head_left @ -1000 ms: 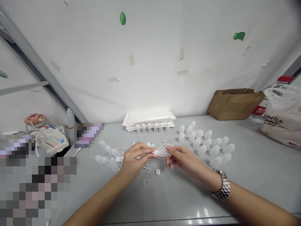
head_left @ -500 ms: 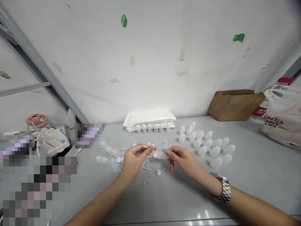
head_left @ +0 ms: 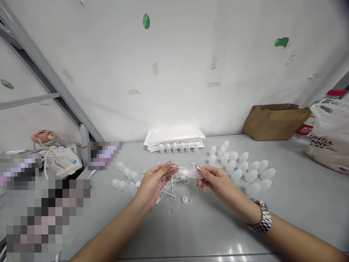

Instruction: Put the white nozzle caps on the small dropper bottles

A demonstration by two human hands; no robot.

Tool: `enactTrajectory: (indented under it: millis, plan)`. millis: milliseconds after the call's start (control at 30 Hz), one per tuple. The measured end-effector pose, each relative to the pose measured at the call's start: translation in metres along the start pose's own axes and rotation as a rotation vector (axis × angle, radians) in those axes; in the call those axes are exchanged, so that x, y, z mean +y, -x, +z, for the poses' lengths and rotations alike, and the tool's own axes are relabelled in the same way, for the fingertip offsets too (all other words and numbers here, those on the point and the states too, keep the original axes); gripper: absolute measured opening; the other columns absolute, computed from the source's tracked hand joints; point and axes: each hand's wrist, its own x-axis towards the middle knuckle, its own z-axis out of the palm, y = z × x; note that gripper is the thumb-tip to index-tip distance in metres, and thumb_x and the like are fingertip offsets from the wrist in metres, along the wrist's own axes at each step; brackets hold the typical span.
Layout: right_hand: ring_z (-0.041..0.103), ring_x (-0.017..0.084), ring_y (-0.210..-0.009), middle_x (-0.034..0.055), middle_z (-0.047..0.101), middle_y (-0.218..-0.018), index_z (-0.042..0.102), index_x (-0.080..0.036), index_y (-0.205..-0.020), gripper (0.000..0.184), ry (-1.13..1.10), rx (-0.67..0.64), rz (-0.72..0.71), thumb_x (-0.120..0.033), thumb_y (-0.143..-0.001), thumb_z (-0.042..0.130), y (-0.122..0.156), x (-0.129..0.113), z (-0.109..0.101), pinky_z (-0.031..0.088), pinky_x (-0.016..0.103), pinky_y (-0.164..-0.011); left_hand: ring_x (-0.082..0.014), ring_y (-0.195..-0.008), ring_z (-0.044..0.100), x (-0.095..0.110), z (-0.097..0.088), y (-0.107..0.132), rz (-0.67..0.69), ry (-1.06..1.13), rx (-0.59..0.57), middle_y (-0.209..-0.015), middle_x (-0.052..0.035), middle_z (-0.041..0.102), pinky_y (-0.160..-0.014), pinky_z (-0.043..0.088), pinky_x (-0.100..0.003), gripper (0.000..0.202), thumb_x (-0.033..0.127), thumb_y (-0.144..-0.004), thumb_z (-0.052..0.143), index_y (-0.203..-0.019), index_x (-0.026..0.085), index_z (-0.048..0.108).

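Note:
My right hand [head_left: 215, 179] is closed on a small translucent squeeze bottle [head_left: 193, 174], which lies on its side in the fingers with its neck pointing left. At that neck is a thin white plastic strap [head_left: 177, 167]. The fingers of my left hand [head_left: 156, 182] pinch the strap's other end. Beneath both hands is a loose pile of white ring-ended straps and parts [head_left: 170, 186]. Nearer me lie a white cap [head_left: 184, 199] and a thin ring [head_left: 171, 211].
Several translucent bottles [head_left: 251, 176] stand to the right, and more [head_left: 127, 173] are at the left. A row of capped bottles [head_left: 175, 148] stands before white packets [head_left: 177, 136]. Behind are a cardboard box [head_left: 275, 123], plastic bag [head_left: 324, 142] and power strip [head_left: 64, 160].
My left fingers have drawn slightly away from the bottle's neck, and the strap now spans between them and the neck. My right hand still holds the bottle. The view has shifted slightly.

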Motion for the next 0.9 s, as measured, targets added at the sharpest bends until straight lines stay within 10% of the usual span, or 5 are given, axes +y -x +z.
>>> enactTrajectory:
  millis: [567,900]
  plan:
    - [0.05,0.011,-0.051,-0.0011,0.056,-0.059,0.053,-0.019,-0.062,0.037,0.162,0.114,-0.102,-0.051,-0.08,0.051,0.0046,-0.0082,0.0037,0.041,0.028,-0.062,-0.0188,-0.085,0.066,-0.0035,0.0037,0.0017,0.032,-0.039,-0.003,-0.084,-0.0084,0.074,-0.081,0.045,-0.031,0.022,0.035,-0.068,0.07,-0.076,0.015,0.069]
    - [0.051,0.011,-0.052,-0.0007,0.056,-0.06,0.055,-0.019,-0.065,0.033,0.166,0.131,-0.152,-0.047,-0.082,0.05,0.009,-0.0094,0.0046,0.041,0.027,-0.06,-0.0204,-0.08,0.067,-0.0055,0.0042,0.0034,0.268,-0.185,0.04,-0.072,-0.0046,0.074,-0.081,0.048,-0.033,0.013,0.027,-0.064,0.072,-0.071,0.016,0.071]
